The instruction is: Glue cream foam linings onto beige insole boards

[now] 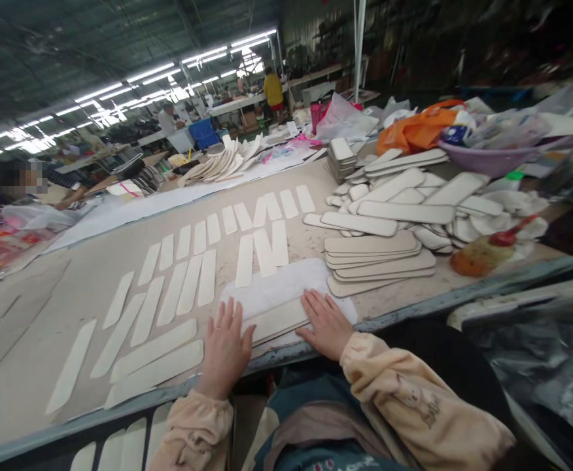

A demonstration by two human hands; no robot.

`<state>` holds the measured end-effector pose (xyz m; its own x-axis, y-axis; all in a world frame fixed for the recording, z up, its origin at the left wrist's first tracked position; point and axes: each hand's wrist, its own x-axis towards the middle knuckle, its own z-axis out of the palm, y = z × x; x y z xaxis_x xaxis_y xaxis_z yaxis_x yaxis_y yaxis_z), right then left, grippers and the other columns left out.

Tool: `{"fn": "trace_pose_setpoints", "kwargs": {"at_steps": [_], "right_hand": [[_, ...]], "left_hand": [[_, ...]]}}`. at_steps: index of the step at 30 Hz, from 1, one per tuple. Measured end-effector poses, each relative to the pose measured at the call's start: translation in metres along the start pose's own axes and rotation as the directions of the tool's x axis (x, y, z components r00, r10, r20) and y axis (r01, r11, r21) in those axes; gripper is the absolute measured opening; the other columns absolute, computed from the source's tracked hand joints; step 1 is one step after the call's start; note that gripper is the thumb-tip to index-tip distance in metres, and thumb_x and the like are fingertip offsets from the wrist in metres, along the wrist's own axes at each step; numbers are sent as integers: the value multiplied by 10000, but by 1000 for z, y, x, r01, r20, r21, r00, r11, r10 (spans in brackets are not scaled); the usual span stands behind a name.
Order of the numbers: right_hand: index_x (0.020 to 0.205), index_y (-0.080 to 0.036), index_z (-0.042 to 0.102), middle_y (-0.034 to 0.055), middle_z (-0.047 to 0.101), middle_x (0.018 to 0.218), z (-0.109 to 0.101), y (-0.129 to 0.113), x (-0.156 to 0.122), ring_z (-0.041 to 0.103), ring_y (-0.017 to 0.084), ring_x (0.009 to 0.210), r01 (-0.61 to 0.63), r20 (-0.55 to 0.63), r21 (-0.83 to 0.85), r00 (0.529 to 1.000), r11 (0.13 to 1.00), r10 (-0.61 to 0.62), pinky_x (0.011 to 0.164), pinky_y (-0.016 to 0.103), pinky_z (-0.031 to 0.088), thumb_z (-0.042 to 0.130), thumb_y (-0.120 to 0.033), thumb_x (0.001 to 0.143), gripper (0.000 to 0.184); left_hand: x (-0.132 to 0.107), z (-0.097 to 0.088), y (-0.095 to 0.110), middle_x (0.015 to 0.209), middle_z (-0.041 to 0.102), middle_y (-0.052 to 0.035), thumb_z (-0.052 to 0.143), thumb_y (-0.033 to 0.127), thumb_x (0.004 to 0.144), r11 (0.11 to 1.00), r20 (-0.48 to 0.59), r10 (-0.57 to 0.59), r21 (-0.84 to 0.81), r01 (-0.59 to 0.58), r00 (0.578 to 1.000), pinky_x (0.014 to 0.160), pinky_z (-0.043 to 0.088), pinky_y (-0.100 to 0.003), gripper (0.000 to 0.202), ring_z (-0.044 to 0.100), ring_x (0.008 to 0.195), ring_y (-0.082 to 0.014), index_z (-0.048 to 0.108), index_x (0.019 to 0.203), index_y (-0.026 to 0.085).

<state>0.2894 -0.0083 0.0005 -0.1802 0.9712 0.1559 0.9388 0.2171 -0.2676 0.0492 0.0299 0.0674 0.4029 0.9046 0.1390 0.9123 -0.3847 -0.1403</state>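
Observation:
A long cream strip with rounded ends (277, 320) lies at the table's front edge, partly on a white sheet (296, 278). Another layer shows just beneath it. My left hand (226, 343) rests flat at the strip's left end, fingers spread. On its right end lies my right hand (326, 320), palm down with the fingers stretched out. Neither hand grips anything. Left of the sheet, more cream strips (156, 353) are spread over the table in rows. A small stack of grey-edged strips (377, 258) sits just beyond my right hand.
A loose heap of padded strips (407, 203) covers the right side. Near it lie a bottle with a red nozzle (487, 252), a purple basin (492, 160) and an orange bag (414, 131). Other people work farther back, one in a yellow top (273, 89).

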Motion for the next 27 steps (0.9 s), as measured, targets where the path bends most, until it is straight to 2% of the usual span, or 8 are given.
{"fn": "trace_pose_setpoints", "kwargs": {"at_steps": [3, 5, 7, 12, 14, 21, 24, 27], "right_hand": [[1411, -85, 303, 113, 206, 1484, 0, -1, 0, 129, 241, 1366, -11, 4, -4, 1000, 1000, 11, 1110, 423, 110, 377, -599, 875, 746], [1410, -82, 303, 115, 199, 1485, -1, -1, 0, 127, 239, 1367, -11, 3, -7, 1000, 1000, 11, 1110, 422, 112, 376, -604, 874, 752], [1410, -80, 301, 117, 196, 1486, 0, 0, 0, 128, 238, 1367, -5, 0, -5, 1000, 1000, 5, 1110, 423, 110, 375, -604, 874, 754], [1413, -85, 298, 120, 205, 1483, 0, 0, 0, 132, 245, 1368, 2, 2, 10, 1000, 1000, -2, 1109, 430, 119, 375, -594, 878, 742], [1414, -84, 294, 122, 204, 1483, 0, 1, 0, 131, 246, 1368, 0, 8, 10, 1000, 1000, 0, 1107, 433, 130, 378, -587, 880, 739], [1422, -40, 240, 161, 144, 1488, -13, -6, 3, 78, 277, 1376, -37, -19, 7, 999, 999, 37, 1105, 490, 106, 405, -567, 883, 772], [1434, -92, 227, 125, 144, 1496, -19, -33, 5, 50, 266, 1380, 88, -38, 71, 996, 994, -85, 1111, 505, 67, 412, -578, 877, 762], [1428, -136, 254, 88, 160, 1498, -17, -64, 7, 70, 238, 1380, 194, -17, 175, 981, 965, -194, 1120, 465, 106, 395, -578, 884, 715]], "left_hand": [[-7, 14, 41, 1472, 284, -150, 344, 434, 902, 977, 59, 180, -128, -171, 982, 1040, 309, -493, 572, 226, 1365, -292, 332, 1378, 117], [-10, 26, 52, 1473, 280, -153, 337, 477, 897, 971, 86, 204, -143, -191, 975, 1035, 316, -497, 607, 242, 1359, -296, 317, 1388, 120], [-14, 36, 45, 1473, 276, -158, 326, 486, 898, 977, 78, 191, -113, -182, 978, 1038, 310, -502, 620, 248, 1357, -298, 309, 1392, 112], [-31, 55, -7, 1470, 274, -167, 334, 479, 899, 973, 13, 231, -27, -230, 973, 1036, 331, -458, 655, 253, 1358, -278, 247, 1416, 86], [-36, 59, -18, 1470, 269, -170, 336, 471, 901, 970, -16, 241, -3, -242, 970, 1030, 337, -459, 666, 246, 1361, -272, 208, 1427, 83], [-39, 63, -15, 1473, 262, -164, 334, 503, 889, 975, -70, 222, 22, -221, 973, 1017, 335, -480, 672, 258, 1354, -294, 278, 1404, 76], [-39, 67, -16, 1466, 277, -169, 311, 499, 889, 972, -114, 235, 25, -233, 965, 1023, 319, -489, 665, 263, 1351, -296, 308, 1391, 64], [-41, 78, -22, 1450, 317, -161, 293, 499, 882, 968, -166, 250, 11, -252, 954, 1025, 303, -502, 649, 272, 1347, -296, 355, 1374, 80]]}}
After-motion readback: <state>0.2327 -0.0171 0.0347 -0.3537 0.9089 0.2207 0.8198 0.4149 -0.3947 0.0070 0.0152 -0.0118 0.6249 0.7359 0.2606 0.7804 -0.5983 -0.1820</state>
